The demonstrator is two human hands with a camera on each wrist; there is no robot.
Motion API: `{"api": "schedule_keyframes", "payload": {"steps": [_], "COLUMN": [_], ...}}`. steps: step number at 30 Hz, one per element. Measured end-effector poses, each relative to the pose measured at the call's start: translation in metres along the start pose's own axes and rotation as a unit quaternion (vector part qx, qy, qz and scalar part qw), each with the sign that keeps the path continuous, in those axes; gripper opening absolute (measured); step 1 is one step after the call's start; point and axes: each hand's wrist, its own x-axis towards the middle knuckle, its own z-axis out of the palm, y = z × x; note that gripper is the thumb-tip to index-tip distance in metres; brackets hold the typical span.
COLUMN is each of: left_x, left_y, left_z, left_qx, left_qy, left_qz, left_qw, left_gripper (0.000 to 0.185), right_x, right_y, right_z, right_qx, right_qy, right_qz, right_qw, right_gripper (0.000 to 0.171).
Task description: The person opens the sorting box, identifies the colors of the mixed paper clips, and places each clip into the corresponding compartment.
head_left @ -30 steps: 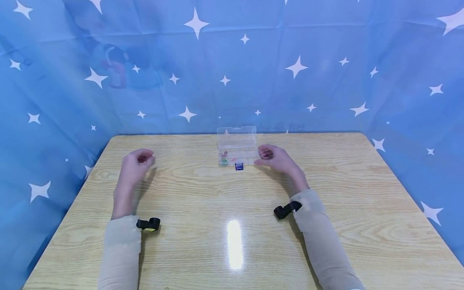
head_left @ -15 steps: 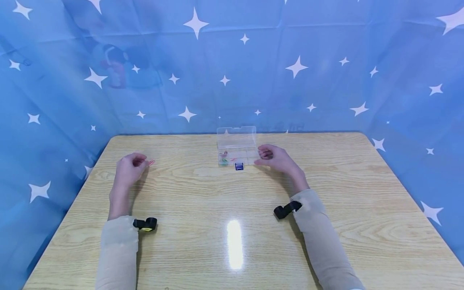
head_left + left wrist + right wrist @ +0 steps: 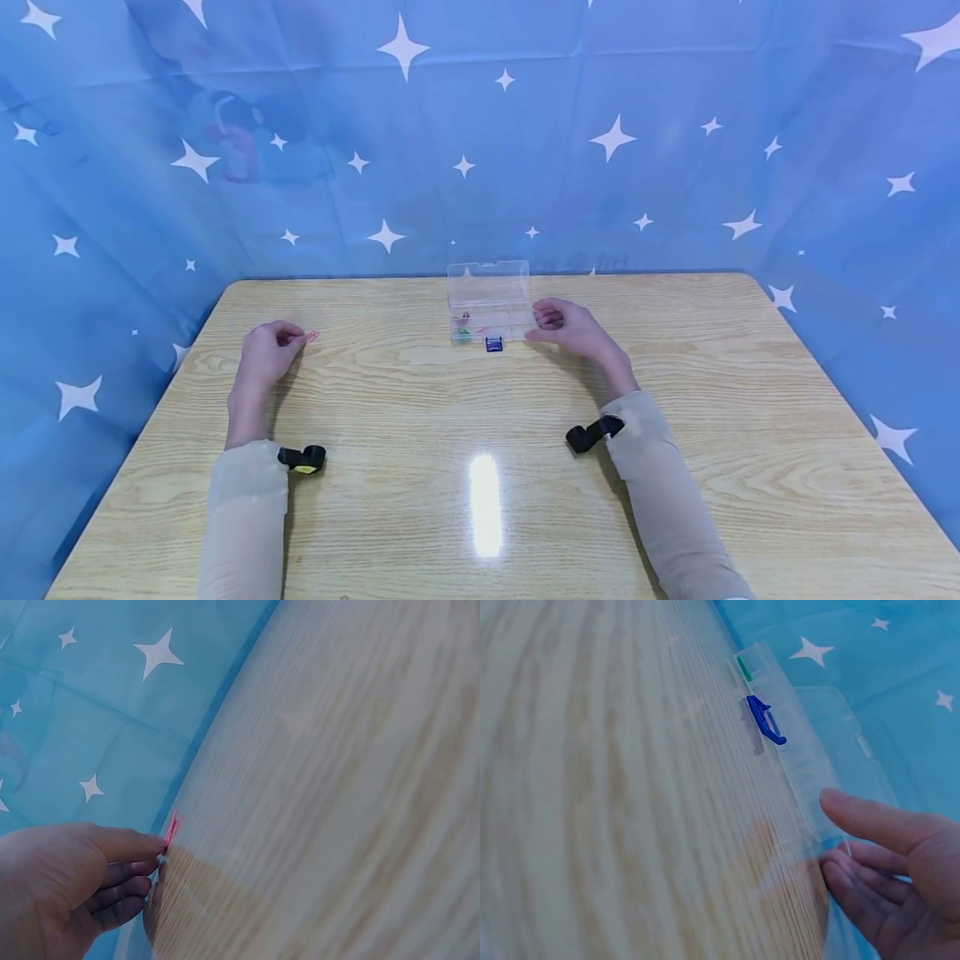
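Observation:
In the head view my left hand [image 3: 267,354] is over the left part of the table, pinching a small pink paper clip [image 3: 312,337] between thumb and index finger. The left wrist view shows the paper clip [image 3: 172,828] sticking out past the fingertips. My right hand [image 3: 572,327] grips the right end of a clear plastic box [image 3: 519,323], thumb at the front corner and fingers round the side. The box's lid [image 3: 489,283] stands raised at the back. A blue latch [image 3: 493,344] hangs at its front. Small red, green and pink pieces lie in the left compartments.
The light wooden table [image 3: 420,433] ends at a blue curtain [image 3: 675,175] with white stars, just behind the box. A black camera [image 3: 303,459] is strapped to the left sleeve, another camera [image 3: 594,432] to the right. A bright reflection shines on the table's front middle.
My left hand has shifted slightly left and down, and the pink paper clip now shows at its fingertips. My right hand and the box stay as they were.

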Motion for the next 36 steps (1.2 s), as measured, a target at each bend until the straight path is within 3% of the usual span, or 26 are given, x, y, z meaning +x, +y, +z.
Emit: {"api": "schedule_keyframes", "payload": {"steps": [11, 24, 36], "left_x": [0.002, -0.001, 0.000], "left_y": [0.002, 0.005, 0.022], "left_z": [-0.001, 0.000, 0.003], "left_qx": [0.005, 0.001, -0.022], "left_qy": [-0.039, -0.006, 0.011], "left_qz": [-0.007, 0.012, 0.034], "left_qw": [0.9992, 0.9999, 0.9991], "left_gripper": [0.024, 0.024, 0.024], "right_x": [0.000, 0.000, 0.000], "right_y": [-0.001, 0.000, 0.000], "right_z": [0.000, 0.000, 0.000], "right_qx": [0.002, -0.001, -0.005], "right_qy": [-0.003, -0.002, -0.001], "right_qz": [-0.001, -0.001, -0.007], "right_qw": [1.000, 1.000, 1.000], "right_gripper": [0.059, 0.059, 0.060]}}
